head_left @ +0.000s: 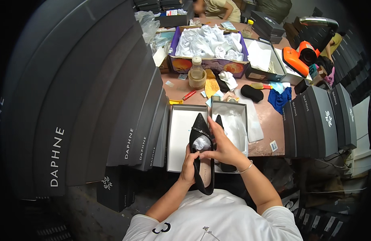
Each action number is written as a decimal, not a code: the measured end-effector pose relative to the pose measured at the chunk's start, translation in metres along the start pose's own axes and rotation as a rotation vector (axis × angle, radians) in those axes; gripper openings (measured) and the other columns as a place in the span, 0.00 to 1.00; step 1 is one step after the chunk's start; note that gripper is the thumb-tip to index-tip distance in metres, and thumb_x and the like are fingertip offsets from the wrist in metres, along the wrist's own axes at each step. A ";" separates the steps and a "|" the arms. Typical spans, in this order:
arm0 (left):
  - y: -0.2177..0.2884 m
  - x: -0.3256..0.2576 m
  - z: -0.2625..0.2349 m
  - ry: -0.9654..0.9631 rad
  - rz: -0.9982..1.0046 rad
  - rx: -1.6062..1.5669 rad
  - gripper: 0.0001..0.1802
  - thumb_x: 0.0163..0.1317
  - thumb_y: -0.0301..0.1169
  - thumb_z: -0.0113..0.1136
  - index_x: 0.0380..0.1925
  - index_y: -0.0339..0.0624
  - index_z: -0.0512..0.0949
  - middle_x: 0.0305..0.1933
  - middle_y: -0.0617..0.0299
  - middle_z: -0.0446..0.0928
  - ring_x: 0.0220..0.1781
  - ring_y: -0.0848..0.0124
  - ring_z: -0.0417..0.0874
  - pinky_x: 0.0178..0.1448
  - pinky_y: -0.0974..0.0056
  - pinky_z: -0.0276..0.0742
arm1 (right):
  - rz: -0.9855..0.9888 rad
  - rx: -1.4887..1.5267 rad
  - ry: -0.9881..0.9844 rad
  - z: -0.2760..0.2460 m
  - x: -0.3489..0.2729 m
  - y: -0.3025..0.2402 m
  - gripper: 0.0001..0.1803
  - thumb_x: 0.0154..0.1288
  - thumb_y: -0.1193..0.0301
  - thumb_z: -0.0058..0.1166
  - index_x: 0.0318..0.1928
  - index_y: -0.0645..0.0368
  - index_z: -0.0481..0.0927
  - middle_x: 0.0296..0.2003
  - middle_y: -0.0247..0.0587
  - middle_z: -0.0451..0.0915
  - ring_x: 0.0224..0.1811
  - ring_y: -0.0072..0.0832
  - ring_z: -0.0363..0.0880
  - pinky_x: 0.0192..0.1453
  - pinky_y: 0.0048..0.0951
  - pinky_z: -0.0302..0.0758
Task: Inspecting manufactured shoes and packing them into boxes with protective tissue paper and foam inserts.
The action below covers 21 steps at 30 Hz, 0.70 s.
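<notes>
A black pointed shoe (199, 124) with a glittery strap is held between my two hands, its toe pointing away from me. White stuffing paper (202, 143) fills its front part. My left hand (188, 166) grips the shoe's left side near the middle. Along the right side lies my right hand (222, 148), thumb at the opening and fingers toward the toe. Beneath are a white-lined box lid (179, 136) on the left and an open shoebox (242, 132) on the right. The box holds white tissue (233, 120) and a second black shoe (219, 120), partly hidden by my right hand.
Tall stacks of dark shoeboxes (89, 100) rise close on the left; more boxes (310, 120) stand at the right. Behind are a purple carton (209, 64) of white paper, a glass bottle (197, 74), a blue cloth (279, 99) and an orange tool (296, 60). Another person (221, 9) sits across the table.
</notes>
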<state>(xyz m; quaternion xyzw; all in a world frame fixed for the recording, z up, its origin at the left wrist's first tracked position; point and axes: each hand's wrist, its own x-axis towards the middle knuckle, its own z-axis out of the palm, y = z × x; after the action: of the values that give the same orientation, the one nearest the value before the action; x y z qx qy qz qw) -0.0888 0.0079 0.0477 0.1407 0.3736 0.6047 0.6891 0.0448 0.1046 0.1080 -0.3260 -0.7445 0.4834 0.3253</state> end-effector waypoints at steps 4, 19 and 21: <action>-0.011 -0.016 0.016 0.067 0.100 0.152 0.32 0.60 0.29 0.48 0.66 0.44 0.53 0.55 0.55 0.66 0.52 0.67 0.72 0.54 0.63 0.74 | 0.080 -0.068 0.007 0.009 0.007 0.016 0.46 0.45 0.82 0.60 0.69 0.63 0.58 0.52 0.62 0.75 0.57 0.46 0.77 0.56 0.35 0.73; -0.003 0.008 -0.007 0.065 -0.030 0.160 0.31 0.57 0.27 0.49 0.64 0.47 0.57 0.51 0.56 0.68 0.47 0.65 0.75 0.50 0.65 0.76 | 0.034 -0.150 -0.053 0.007 0.010 0.045 0.53 0.51 0.62 0.70 0.70 0.67 0.51 0.57 0.64 0.68 0.57 0.48 0.72 0.57 0.34 0.72; 0.014 0.026 -0.015 0.105 0.002 0.237 0.32 0.62 0.30 0.50 0.67 0.45 0.55 0.54 0.52 0.70 0.50 0.63 0.77 0.52 0.61 0.77 | -0.024 -0.154 0.029 -0.001 -0.014 0.045 0.54 0.52 0.60 0.68 0.70 0.68 0.47 0.53 0.66 0.69 0.55 0.56 0.70 0.57 0.40 0.71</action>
<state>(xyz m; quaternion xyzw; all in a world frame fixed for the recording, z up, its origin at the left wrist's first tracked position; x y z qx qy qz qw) -0.1101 0.0314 0.0377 0.1898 0.4780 0.5634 0.6466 0.0618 0.1082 0.0645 -0.3482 -0.7784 0.4161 0.3157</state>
